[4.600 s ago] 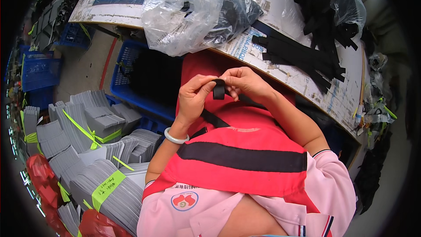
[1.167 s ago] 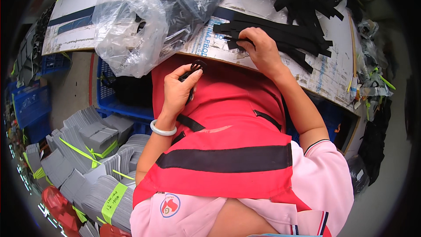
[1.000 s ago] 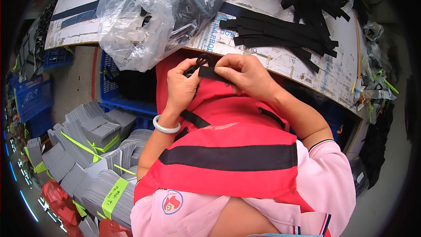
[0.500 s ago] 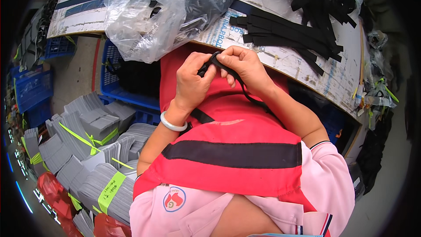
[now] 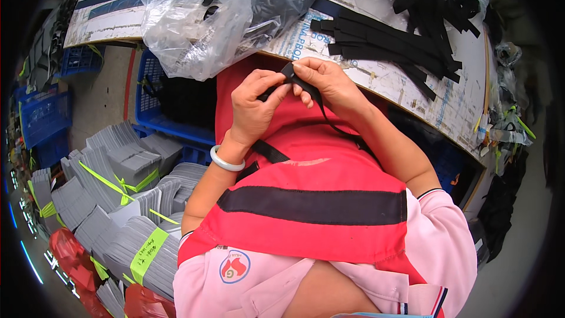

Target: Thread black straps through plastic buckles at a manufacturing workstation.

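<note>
Cluttered workshop seen from above, with a worn white worktable running across the top. On the table's left, a large clear crumpled plastic bag holding dark pieces; on its right, a loose pile of flat black fabric strips. Beneath the table edge, a blue plastic slatted crate. To the lower left, on the floor, stacks of grey folded cardboard pieces bound with yellow-green bands, and red plastic bags near the rim.

In the middle, above a red apron with a wide black stripe worn over a pink shirt, two bare hands close together just in front of the table edge. Left hand, with a pale jade-coloured bangle on the wrist, curled, fingers pressed together and thumb pinching one end of a short narrow black fabric strap. Right hand pinching the same strap's other end between thumb and forefinger, remaining fingers bent and gathered. Strap held taut between both hands, over the lap, clear of the table. Thin black cord trailing down from the right hand across the apron.
</note>
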Available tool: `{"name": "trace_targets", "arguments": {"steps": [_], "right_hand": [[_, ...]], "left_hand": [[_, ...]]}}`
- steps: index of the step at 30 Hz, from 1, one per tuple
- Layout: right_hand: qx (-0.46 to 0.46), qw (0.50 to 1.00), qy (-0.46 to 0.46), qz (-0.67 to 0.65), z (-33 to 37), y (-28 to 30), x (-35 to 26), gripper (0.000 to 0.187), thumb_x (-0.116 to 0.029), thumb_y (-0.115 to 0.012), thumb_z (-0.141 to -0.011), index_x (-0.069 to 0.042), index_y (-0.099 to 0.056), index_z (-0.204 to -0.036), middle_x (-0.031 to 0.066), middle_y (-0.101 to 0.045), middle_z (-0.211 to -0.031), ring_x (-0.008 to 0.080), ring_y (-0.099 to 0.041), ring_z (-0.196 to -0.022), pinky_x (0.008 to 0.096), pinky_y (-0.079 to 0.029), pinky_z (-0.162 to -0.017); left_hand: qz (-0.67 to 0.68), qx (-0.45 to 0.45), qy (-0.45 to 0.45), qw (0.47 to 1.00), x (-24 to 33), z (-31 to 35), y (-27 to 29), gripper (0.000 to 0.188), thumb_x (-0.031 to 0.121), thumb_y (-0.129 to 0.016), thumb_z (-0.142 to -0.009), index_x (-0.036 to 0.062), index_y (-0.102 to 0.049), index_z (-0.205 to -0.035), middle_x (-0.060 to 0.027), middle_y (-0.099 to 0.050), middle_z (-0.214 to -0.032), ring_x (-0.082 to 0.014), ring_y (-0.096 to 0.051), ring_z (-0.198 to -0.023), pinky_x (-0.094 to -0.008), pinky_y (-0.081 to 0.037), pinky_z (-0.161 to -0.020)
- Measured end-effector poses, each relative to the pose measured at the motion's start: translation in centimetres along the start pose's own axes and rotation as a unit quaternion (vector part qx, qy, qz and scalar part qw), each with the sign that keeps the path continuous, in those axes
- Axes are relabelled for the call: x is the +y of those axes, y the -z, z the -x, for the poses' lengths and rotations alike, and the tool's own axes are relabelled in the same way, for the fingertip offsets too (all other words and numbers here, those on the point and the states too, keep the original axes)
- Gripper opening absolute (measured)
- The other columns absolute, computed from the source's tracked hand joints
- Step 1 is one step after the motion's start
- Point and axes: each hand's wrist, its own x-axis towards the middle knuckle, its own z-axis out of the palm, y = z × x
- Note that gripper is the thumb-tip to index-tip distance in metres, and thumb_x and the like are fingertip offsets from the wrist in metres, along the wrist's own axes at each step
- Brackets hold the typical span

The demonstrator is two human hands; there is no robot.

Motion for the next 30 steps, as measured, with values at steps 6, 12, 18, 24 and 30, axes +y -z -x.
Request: {"name": "trace_targets", "arguments": {"steps": [6,12,18,24,30], "right_hand": [[0.011,0.933,0.182,0.309,-0.2,0.0,1.4,0.011,-0.007,-0.064,-0.091,0.001,-0.067,-0.098,0.0038,-0.061,-0.099,0.0118,-0.057,-0.091,0.0239,-0.043,-0.087],[0.073,0.948,0.179,0.254,2.3,-2.9,-0.7,0.011,-0.004,-0.066,-0.090,0.000,-0.065,-0.100,0.0023,-0.062,-0.075,0.0073,-0.057,-0.059,0.0195,-0.045,-0.052],[0.097,0.963,0.091,0.236,1.3,-1.9,-0.1,0.025,-0.010,-0.066,-0.090,0.000,-0.055,-0.111,0.0027,-0.060,-0.070,0.0069,-0.056,-0.052,0.0208,-0.045,-0.046],[0.101,0.979,0.121,0.129,0.4,-2.6,1.1,0.021,-0.012,-0.062,-0.094,0.001,-0.056,-0.109,0.0029,-0.059,-0.071,0.0073,-0.056,-0.052,0.0206,-0.047,-0.047],[-0.097,0.986,-0.112,0.077,-0.9,1.0,0.2,0.019,-0.020,-0.063,-0.093,-0.001,-0.063,-0.092,0.0027,-0.059,-0.069,0.0077,-0.054,-0.050,0.0205,-0.043,-0.045]], "left_hand": [[0.488,0.003,0.477,0.731,-0.5,0.7,0.4,0.026,0.019,-0.064,-0.094,-0.0005,-0.063,-0.112,-0.0050,-0.064,-0.081,-0.0078,-0.050,-0.050,-0.0185,-0.036,-0.037],[0.368,0.063,0.411,0.832,1.7,-0.2,0.1,0.022,0.016,-0.067,-0.091,-0.0020,-0.066,-0.104,-0.0027,-0.063,-0.070,-0.0071,-0.054,-0.048,-0.0202,-0.037,-0.038],[0.241,0.061,0.309,0.918,1.5,0.6,0.0,0.016,0.011,-0.067,-0.091,-0.0003,-0.069,-0.103,-0.0005,-0.062,-0.070,-0.0037,-0.051,-0.051,-0.0190,-0.037,-0.044],[0.189,0.056,0.252,0.947,1.6,0.7,0.0,0.014,0.006,-0.067,-0.090,-0.0004,-0.070,-0.101,0.0016,-0.060,-0.075,-0.0024,-0.050,-0.056,-0.0185,-0.036,-0.048],[0.248,-0.031,0.247,0.936,2.0,1.3,2.1,0.014,-0.002,-0.065,-0.088,-0.0014,-0.070,-0.101,-0.0011,-0.060,-0.078,-0.0040,-0.052,-0.058,-0.0184,-0.037,-0.050]]}}
